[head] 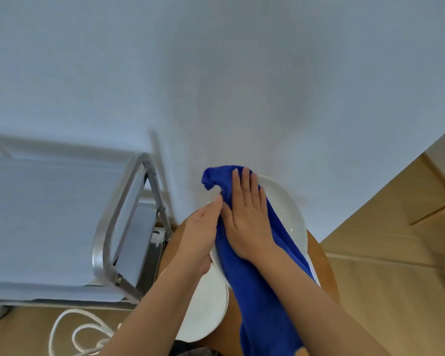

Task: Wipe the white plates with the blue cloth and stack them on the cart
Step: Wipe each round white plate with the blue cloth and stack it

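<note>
Smooth wall; right hand [244, 222] flat on terry cloth [262, 265]

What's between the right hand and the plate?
The blue cloth: the right hand presses it flat on the plate, which the left hand holds. Head view.

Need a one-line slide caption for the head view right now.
Right hand presses the blue cloth flat onto a white plate steadied by the left hand, beside the cart.
</note>
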Demonstrator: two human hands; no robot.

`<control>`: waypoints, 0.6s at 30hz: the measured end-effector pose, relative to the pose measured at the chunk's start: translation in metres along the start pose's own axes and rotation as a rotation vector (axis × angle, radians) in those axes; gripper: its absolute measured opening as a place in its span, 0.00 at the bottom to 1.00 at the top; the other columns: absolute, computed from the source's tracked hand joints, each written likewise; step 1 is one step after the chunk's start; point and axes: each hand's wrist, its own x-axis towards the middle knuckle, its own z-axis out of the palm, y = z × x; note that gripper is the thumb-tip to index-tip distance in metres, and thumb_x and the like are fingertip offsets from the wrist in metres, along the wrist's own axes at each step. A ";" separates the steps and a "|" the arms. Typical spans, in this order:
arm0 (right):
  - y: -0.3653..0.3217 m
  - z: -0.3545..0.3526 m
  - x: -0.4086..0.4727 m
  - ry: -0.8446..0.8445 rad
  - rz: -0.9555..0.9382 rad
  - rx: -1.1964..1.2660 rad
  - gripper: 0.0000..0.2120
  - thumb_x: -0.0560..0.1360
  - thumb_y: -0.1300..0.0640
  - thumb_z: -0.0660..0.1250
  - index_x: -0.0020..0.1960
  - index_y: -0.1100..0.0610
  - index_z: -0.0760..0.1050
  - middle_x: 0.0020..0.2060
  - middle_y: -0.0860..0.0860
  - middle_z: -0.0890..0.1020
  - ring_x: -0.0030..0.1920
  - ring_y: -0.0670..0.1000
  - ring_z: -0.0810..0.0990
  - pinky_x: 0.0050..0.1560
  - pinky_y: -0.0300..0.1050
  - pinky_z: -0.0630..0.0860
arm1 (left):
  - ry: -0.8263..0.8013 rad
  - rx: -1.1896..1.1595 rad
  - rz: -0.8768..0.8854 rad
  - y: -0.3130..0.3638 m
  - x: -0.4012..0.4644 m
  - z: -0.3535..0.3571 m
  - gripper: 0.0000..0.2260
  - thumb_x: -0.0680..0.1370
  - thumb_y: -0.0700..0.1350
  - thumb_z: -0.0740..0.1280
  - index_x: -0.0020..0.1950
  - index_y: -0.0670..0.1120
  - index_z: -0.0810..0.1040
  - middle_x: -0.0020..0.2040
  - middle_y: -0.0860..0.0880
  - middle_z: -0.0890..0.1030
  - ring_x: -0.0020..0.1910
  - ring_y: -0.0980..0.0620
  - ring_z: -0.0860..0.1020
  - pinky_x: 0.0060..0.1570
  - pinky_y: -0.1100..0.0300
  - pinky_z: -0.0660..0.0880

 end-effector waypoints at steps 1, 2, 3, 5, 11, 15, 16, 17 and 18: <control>0.004 -0.001 0.006 0.025 0.049 -0.014 0.28 0.79 0.43 0.40 0.73 0.47 0.29 0.74 0.47 0.34 0.73 0.45 0.29 0.69 0.38 0.26 | 0.025 0.000 0.008 -0.001 -0.005 0.001 0.09 0.78 0.57 0.63 0.49 0.56 0.81 0.41 0.57 0.85 0.43 0.59 0.83 0.41 0.64 0.78; 0.009 -0.004 0.013 0.038 0.110 -0.038 0.29 0.81 0.44 0.43 0.76 0.49 0.34 0.76 0.50 0.37 0.75 0.50 0.33 0.71 0.42 0.30 | 0.055 0.002 0.021 -0.003 -0.009 0.003 0.08 0.77 0.57 0.64 0.46 0.56 0.81 0.40 0.55 0.85 0.44 0.53 0.83 0.44 0.58 0.79; 0.016 -0.008 0.019 0.040 0.177 -0.068 0.28 0.82 0.46 0.45 0.77 0.51 0.38 0.77 0.53 0.41 0.77 0.54 0.38 0.73 0.46 0.34 | 0.086 -0.010 0.040 -0.004 -0.014 0.004 0.08 0.77 0.55 0.65 0.43 0.55 0.81 0.39 0.53 0.85 0.44 0.50 0.83 0.44 0.54 0.79; 0.031 -0.018 0.025 0.056 0.289 -0.097 0.28 0.82 0.46 0.47 0.78 0.52 0.42 0.77 0.56 0.47 0.77 0.57 0.45 0.74 0.51 0.40 | 0.127 -0.077 0.087 -0.004 -0.020 0.003 0.09 0.77 0.53 0.66 0.38 0.53 0.82 0.36 0.52 0.84 0.39 0.51 0.82 0.35 0.56 0.78; 0.052 -0.033 0.009 0.088 0.288 -0.277 0.30 0.82 0.46 0.48 0.77 0.54 0.37 0.77 0.58 0.45 0.77 0.60 0.44 0.74 0.56 0.43 | 0.091 -0.206 0.122 0.009 -0.023 0.002 0.06 0.75 0.49 0.68 0.44 0.48 0.83 0.41 0.48 0.85 0.39 0.49 0.84 0.32 0.57 0.78; 0.052 -0.035 -0.011 -0.023 0.220 -0.413 0.30 0.81 0.48 0.44 0.76 0.58 0.34 0.77 0.57 0.40 0.77 0.59 0.40 0.74 0.54 0.43 | 0.116 -0.240 0.111 0.012 -0.023 0.000 0.10 0.74 0.51 0.69 0.49 0.47 0.82 0.41 0.48 0.85 0.42 0.47 0.83 0.31 0.58 0.77; 0.051 -0.035 -0.017 -0.067 0.205 -0.409 0.30 0.81 0.48 0.43 0.76 0.58 0.34 0.77 0.56 0.39 0.77 0.57 0.39 0.74 0.53 0.43 | 0.118 -0.247 0.122 0.012 -0.023 -0.001 0.11 0.72 0.52 0.70 0.50 0.47 0.82 0.43 0.47 0.85 0.43 0.47 0.83 0.32 0.57 0.78; 0.050 -0.034 -0.023 -0.113 0.199 -0.376 0.30 0.81 0.46 0.42 0.76 0.58 0.34 0.77 0.55 0.39 0.77 0.55 0.38 0.74 0.52 0.41 | 0.119 -0.256 0.136 0.013 -0.024 -0.001 0.14 0.70 0.54 0.71 0.51 0.47 0.82 0.45 0.47 0.85 0.45 0.46 0.84 0.34 0.56 0.78; 0.048 -0.033 -0.030 -0.160 0.202 -0.322 0.30 0.81 0.44 0.41 0.76 0.57 0.35 0.77 0.54 0.39 0.77 0.53 0.37 0.74 0.50 0.39 | 0.118 -0.267 0.148 0.015 -0.024 -0.001 0.17 0.67 0.55 0.72 0.51 0.47 0.82 0.47 0.46 0.85 0.46 0.45 0.84 0.36 0.55 0.78</control>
